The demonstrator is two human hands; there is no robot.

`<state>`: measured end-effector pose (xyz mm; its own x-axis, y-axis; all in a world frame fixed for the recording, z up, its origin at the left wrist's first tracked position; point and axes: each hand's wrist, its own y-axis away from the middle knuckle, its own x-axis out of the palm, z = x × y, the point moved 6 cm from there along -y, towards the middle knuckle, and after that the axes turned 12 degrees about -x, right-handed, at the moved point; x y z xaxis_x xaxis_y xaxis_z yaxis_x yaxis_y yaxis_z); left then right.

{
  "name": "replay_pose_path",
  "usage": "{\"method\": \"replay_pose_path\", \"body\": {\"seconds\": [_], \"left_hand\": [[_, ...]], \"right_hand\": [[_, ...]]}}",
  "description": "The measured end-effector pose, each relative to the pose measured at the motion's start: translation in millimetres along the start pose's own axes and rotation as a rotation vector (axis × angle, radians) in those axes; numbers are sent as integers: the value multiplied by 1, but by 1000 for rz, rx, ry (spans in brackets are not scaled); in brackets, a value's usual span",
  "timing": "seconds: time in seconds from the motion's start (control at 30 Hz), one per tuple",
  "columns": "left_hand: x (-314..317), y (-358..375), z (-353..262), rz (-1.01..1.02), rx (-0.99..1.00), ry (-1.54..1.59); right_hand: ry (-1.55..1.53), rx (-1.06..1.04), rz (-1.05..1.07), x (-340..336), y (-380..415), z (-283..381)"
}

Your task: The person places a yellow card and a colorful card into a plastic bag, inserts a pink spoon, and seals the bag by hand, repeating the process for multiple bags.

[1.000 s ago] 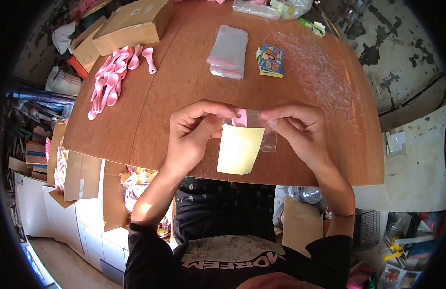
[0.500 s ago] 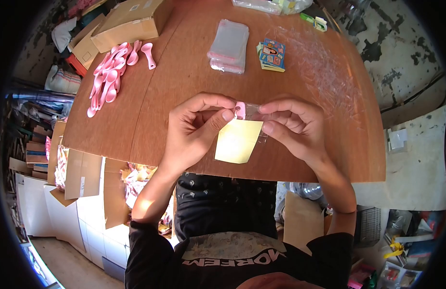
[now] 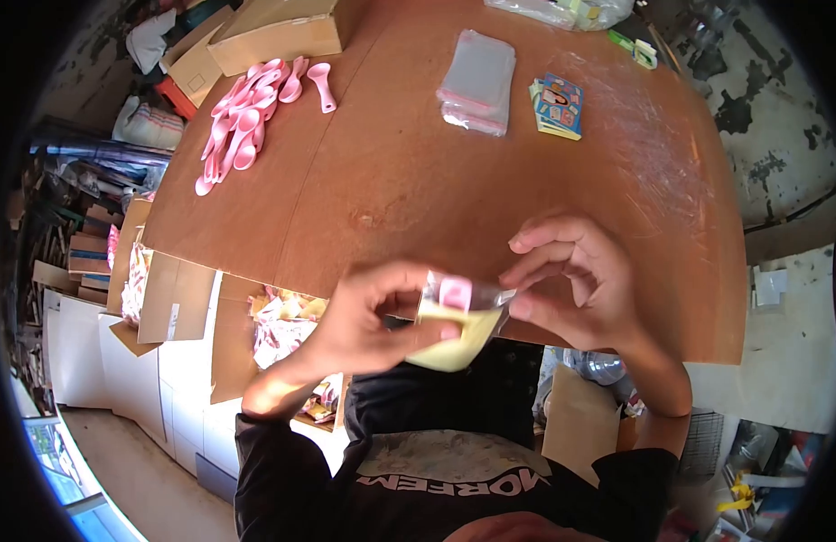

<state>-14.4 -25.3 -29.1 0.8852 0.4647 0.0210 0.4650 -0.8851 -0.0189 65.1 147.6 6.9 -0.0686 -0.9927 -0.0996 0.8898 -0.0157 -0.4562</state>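
Observation:
A small clear plastic bag (image 3: 488,298) with a pale yellow card (image 3: 454,348) and a pink piece like a spoon handle (image 3: 455,293) is held low at the table's near edge. My left hand (image 3: 373,316) pinches it from the left, thumb across the front of the card. My right hand (image 3: 580,280) is just to the right, fingers curved and apart from the thumb, their tips close to the bag's right corner. Both hands are somewhat blurred.
Pink spoons (image 3: 246,117) lie heaped at the table's far left, near a cardboard box (image 3: 278,41). Clear bags (image 3: 479,77) and blue-topped cards (image 3: 560,104) are stacked farther back. Thin plastic film (image 3: 657,144) lies right. An open carton (image 3: 233,343) of packed items stands below the left edge.
The bag with the card has come down toward my body in my left hand and tilted. My right hand's fingers have spread and come away from its top edge. The view has shifted a little.

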Motion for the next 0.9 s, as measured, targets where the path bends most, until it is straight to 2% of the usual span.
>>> {"method": "replay_pose_path", "body": {"seconds": [0.07,0.1,0.17,0.2,0.27,0.3,0.33,0.4,0.43,0.47,0.5,0.57,0.6,0.63,0.67,0.7,0.73,0.77,0.8,0.83,0.87,0.9], "left_hand": [[3,26,10,155,-162,-92],[-1,33,16,231,-128,-259],[-30,62,62,29,-264,-330],[-54,78,89,-105,-465,-422],[-94,102,122,-512,-517,-379],[-119,115,137,-602,-449,-777],[-135,131,159,-669,-555,-1050],[-113,146,165,-502,-654,-1714],[-110,145,177,-148,-880,-1520],[-94,140,170,-55,-831,-1152],[-67,123,134,111,-714,-988],[-26,102,70,494,-354,-740],[-14,94,39,601,-178,-557],[-11,88,25,798,-227,-500],[-15,77,11,924,-158,-505],[-27,59,2,932,-122,-464],[-43,33,-9,876,-168,-470],[-59,2,-16,768,-215,-587],[-81,-28,-19,565,-192,-765],[-98,-57,-21,358,-293,-749],[-116,-83,-17,251,-224,-770],[-128,-102,-9,207,-253,-707]], "right_hand": [[54,22,88,1,5,0],[90,3,101,-3,7,0],[134,7,133,-14,10,-1],[185,15,167,-17,11,-1],[201,32,120,-25,8,-4],[255,76,106,-32,7,-10],[310,120,92,-37,4,-15],[362,112,72,-43,-7,-23],[431,86,72,-47,-14,-27],[501,59,74,-51,-21,-31],[511,45,47,-55,-30,-37],[560,9,40,-61,-53,-49],[602,-26,33,-64,-66,-55],[604,-26,35,-66,-78,-63],[703,-108,49,-68,-93,-68],[803,-191,64,-69,-106,-72],[806,-195,65,-70,-117,-81],[848,-231,48,-72,-127,-88],[890,-267,29,-73,-136,-94],[895,-270,29,-75,-144,-102],[985,-269,49,-77,-152,-110],[1075,-266,71,-77,-157,-114]]}}
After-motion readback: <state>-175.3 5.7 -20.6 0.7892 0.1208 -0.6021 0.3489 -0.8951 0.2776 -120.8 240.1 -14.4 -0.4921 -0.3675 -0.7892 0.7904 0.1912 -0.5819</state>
